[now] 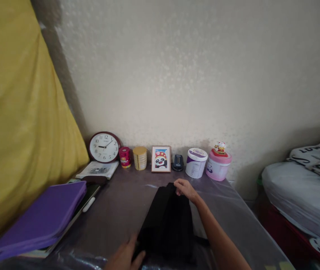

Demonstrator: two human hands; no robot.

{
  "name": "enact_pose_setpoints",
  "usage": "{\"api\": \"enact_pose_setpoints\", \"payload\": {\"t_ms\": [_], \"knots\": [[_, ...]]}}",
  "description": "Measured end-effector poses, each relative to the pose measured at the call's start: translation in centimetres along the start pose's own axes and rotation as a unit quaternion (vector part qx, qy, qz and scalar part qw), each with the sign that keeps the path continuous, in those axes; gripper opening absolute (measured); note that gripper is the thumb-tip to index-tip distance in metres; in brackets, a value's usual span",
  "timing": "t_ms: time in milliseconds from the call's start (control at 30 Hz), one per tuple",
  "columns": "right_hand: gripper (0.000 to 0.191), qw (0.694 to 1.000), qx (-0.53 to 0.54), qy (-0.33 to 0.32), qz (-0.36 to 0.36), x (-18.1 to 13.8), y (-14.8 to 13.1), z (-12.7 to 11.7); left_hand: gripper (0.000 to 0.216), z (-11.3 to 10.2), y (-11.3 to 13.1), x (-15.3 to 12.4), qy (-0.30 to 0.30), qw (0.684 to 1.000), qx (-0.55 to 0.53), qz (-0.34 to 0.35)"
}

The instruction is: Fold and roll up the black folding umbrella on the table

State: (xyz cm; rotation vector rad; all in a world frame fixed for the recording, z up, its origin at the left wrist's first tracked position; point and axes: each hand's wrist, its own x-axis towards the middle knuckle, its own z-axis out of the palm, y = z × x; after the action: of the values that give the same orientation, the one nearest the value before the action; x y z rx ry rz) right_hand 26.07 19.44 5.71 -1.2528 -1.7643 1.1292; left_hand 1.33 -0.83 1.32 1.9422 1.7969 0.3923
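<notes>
Pinching black cloth (167, 221) far edge, right hand (184, 188), left hand (124, 257) pressing near edge

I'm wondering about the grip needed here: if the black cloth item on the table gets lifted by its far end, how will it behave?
The black cloth item would probably droop: it lies flat and soft-edged under the right hand and left hand. It looks light for its size. On the glossy plastic table cover it may slide easily.

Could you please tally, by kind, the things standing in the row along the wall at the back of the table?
Round wall clock with dark red rim: 1
Cylindrical containers: 4 (small red tin, gold tin, white and purple tub, pink tub)
Framed panda picture: 1
Small dark device: 1
Total: 7
</notes>
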Motion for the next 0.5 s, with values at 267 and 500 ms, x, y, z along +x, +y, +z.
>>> {"api": "enact_pose_setpoints", "payload": {"t_ms": [267, 500], "knots": [[0.031, 0.996, 0.070, -0.028, 0.053, 0.7, 0.5, 0.0, 0.036, -3.1, 5.7, 1.8, 0.223, 0.965, 0.081, 0.112], [0.027, 0.998, 0.051, -0.026, 0.034, 0.2, -0.8, -0.3, 0.025, -1.7, 6.8, 4.4, 0.204, 0.968, 0.109, 0.097]]}}
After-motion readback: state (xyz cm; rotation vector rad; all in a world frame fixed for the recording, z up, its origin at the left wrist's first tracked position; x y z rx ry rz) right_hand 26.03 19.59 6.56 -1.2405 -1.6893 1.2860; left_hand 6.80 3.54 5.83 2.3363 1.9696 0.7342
